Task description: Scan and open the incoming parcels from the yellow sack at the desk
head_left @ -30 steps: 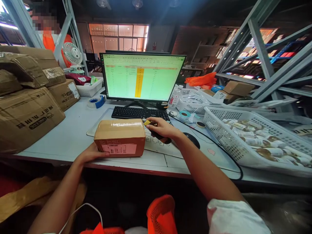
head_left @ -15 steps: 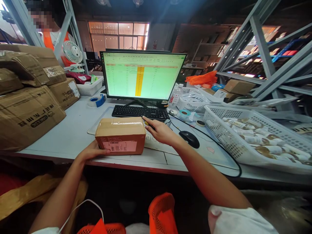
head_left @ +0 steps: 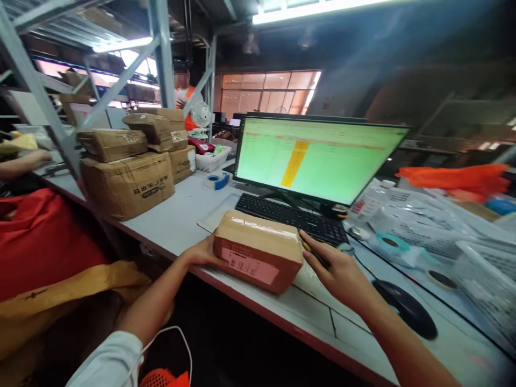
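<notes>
A taped brown cardboard box (head_left: 258,252) with a pink-looking label on its front sits at the desk's front edge. My left hand (head_left: 203,252) grips its left end, the thumb lying along the lower front. At the opposite end is my right hand (head_left: 336,271), closed around a slim black-and-yellow tool (head_left: 314,252) that looks like a utility knife. The tool's tip is by the box's upper right edge; whether it touches the cardboard I cannot tell. Just behind the box lies a black keyboard (head_left: 290,217).
A monitor (head_left: 318,161) stands behind the keyboard. To the right are a mouse (head_left: 405,306), tape rolls (head_left: 391,243) and white baskets (head_left: 484,274). Cartons (head_left: 133,180) are stacked at left, near blue tape (head_left: 216,181). A co-worker (head_left: 187,99) stands beyond; another person's arm (head_left: 26,164) shows far left.
My view has swung left, so the desk appears tilted and shifted right. Both hands keep their places at the box, and the tool stays in my right hand.
</notes>
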A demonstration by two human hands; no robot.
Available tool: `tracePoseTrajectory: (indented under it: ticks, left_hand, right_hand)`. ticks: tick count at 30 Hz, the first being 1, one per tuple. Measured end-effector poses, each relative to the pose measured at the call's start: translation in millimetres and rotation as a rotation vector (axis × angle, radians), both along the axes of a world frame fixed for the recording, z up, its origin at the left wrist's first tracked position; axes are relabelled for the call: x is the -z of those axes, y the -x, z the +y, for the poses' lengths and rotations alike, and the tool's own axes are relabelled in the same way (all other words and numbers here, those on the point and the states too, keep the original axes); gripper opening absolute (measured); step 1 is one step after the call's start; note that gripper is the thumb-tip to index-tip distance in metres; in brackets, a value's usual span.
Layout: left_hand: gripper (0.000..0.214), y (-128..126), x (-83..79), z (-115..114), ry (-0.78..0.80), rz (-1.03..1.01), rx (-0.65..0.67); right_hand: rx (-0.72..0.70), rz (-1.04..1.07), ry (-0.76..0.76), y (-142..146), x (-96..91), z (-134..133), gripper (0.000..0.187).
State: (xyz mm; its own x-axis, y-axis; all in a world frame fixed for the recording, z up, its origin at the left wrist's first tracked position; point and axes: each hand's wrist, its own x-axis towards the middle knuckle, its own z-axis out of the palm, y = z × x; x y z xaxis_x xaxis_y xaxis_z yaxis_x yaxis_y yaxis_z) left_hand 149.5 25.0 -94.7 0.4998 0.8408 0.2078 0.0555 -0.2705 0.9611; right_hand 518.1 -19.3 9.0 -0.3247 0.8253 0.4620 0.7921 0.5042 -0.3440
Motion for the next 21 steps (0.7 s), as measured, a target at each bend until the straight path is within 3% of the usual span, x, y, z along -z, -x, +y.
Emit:
tracePoseTrajectory:
  ticks: [6, 10, 13, 17, 19, 21]
  left_hand:
    - [0.127, 0.1, 7.2, -0.9, -0.083, -0.083, -0.05]
    - [0.132, -0.7, -1.1, -8.2, -0.097, -0.042, -0.111]
    - [0.134, 3.7, -26.9, -16.3, -0.225, 0.092, -0.291]
    - [0.124, 11.4, -86.1, -33.1, -0.549, 0.444, -0.661]
    - [0.113, 8.6, -110.7, -43.9, -0.735, 0.674, -0.743]
    - [0.106, -0.5, -122.5, -53.4, -0.862, 0.872, -0.743]
  right_hand:
    - [-0.086, -0.059, -0.083, -2.9, -1.8, -30.0, 0.049]
    - [-0.063, -0.094, -0.038, -2.3, -3.2, -44.1, 0.051]
    - [0.005, -0.137, 0.042, -7.0, 0.4, -37.4, 0.055]
    - [0.125, -0.15, 0.107, -13.7, 4.4, -16.4, 0.066]
    - [0.149, -0.128, 0.113, -8.1, 1.2, -8.4, 0.07]
    - [0.129, -0.121, 0.126, 6.6, -5.4, -3.7, 0.069]
